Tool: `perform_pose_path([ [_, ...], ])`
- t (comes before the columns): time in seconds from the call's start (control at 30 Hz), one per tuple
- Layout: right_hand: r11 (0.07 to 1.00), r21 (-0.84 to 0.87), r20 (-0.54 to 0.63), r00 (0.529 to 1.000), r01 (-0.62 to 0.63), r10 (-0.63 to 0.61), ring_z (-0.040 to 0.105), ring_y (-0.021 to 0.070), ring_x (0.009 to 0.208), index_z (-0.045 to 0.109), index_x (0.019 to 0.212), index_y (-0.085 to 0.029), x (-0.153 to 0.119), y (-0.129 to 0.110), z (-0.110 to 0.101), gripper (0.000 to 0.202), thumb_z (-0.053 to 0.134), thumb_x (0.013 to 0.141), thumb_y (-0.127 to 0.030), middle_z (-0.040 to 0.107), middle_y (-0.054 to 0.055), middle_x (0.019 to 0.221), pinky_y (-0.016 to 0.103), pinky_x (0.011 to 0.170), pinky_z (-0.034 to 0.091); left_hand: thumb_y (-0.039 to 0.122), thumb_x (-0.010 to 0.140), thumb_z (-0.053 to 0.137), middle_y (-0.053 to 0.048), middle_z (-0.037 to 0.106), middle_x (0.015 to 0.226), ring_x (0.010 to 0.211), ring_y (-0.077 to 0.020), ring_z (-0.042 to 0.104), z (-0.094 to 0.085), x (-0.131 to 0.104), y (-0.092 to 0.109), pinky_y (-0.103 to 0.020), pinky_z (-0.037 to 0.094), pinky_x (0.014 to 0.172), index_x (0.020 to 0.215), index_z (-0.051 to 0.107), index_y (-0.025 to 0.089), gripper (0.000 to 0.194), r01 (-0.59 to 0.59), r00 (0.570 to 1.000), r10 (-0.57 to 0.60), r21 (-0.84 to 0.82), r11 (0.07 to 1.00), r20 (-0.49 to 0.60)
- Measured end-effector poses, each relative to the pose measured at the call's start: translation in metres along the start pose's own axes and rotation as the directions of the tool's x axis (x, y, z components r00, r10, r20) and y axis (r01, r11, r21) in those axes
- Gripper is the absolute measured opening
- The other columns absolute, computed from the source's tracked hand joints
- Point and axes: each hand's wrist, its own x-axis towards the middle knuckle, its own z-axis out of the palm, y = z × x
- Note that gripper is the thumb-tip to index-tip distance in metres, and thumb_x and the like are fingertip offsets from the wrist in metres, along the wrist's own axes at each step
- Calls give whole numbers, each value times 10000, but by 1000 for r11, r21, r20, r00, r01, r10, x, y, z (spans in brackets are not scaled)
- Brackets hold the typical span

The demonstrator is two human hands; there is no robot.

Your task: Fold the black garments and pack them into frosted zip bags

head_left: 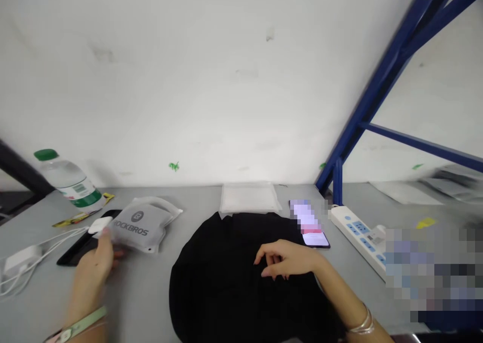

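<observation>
My left hand (92,270), slightly blurred, grips the lower left edge of a frosted plastic pouch (141,225) printed ROCKBROS. Its thumb lies at the pouch's edge and the fingertips are partly hidden behind it. A white charger piece (101,226) and a dark tablet-like slab (77,250) lie right beside that hand. Over a large black cloth item (222,282) with a rounded outline hovers my right hand (289,260). Its fingers are loosely bent, thumb and forefinger apart, with nothing between them.
A bottle with a green cap (73,182) stands at the back left, near white cables (41,252). Against the wall lies a clear plastic packet (249,198). A lit phone (311,227), a power strip (356,237) and a blue metal frame (373,106) are on the right.
</observation>
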Motion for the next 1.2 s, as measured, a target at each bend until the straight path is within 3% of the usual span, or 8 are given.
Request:
perform_pose_path([
  [0.17,1000,10,-39,999,17,-17,568,89,502,663,1105,-192,-2,1,3,428,721,803,-489,650,-29,674,182,472,469,823,625,600,-62,529,658,1047,-458,585,4,-12,48,-521,475,850,596,344,264,615,83,996,-90,238,968,16],
  [0.4,1000,14,-75,997,20,-19,560,81,496,662,1087,-182,-2,3,7,408,709,817,-483,654,-29,678,175,470,445,472,530,865,-85,657,1012,981,-314,628,35,-38,73,-364,520,729,871,531,183,558,-32,999,34,-162,986,8],
  [0.57,994,106,24,1000,-1,-2,596,80,520,642,1140,-167,-3,1,-7,461,712,810,-482,667,-13,732,187,504,499,318,618,838,-69,675,993,880,-246,671,38,-37,81,-305,553,660,1023,519,165,538,-1,1000,11,-390,921,24],
  [0.67,977,193,-70,995,86,-73,625,99,581,655,1106,-153,-1,-9,-25,429,699,824,-473,679,11,767,223,569,520,218,721,736,-49,706,998,850,-199,686,32,-49,103,-280,575,715,1048,570,147,373,-1,983,108,-586,810,148],
  [0.77,898,307,-375,908,314,-189,622,115,663,678,1037,-163,12,-19,-37,344,697,834,-439,694,38,842,254,637,504,163,701,755,-42,738,920,809,-197,698,40,-78,133,-276,583,723,1039,641,132,358,81,903,261,-730,678,343],
  [0.9,685,390,-733,657,616,-174,599,150,762,678,1063,-212,28,-21,-27,333,721,804,-417,692,67,1007,286,670,475,214,617,830,-73,743,854,758,-238,714,85,-120,157,-312,581,677,1018,657,117,447,291,625,316,-589,754,713],
  [1.0,733,287,-798,577,616,-173,582,176,789,685,1036,-214,28,-15,-13,323,730,792,-421,687,70,984,296,665,467,200,616,842,-55,737,943,771,-223,713,122,-136,151,-304,569,658,1207,587,192,643,341,504,342,-547,764,793],
  [1.2,924,181,-749,656,337,-93,590,182,811,636,1026,-191,25,-10,-3,355,722,805,-455,684,59,971,315,723,494,270,660,870,-54,722,931,780,-199,702,144,-141,123,-287,563,676,1107,610,174,526,366,538,318,-557,746,780],
])
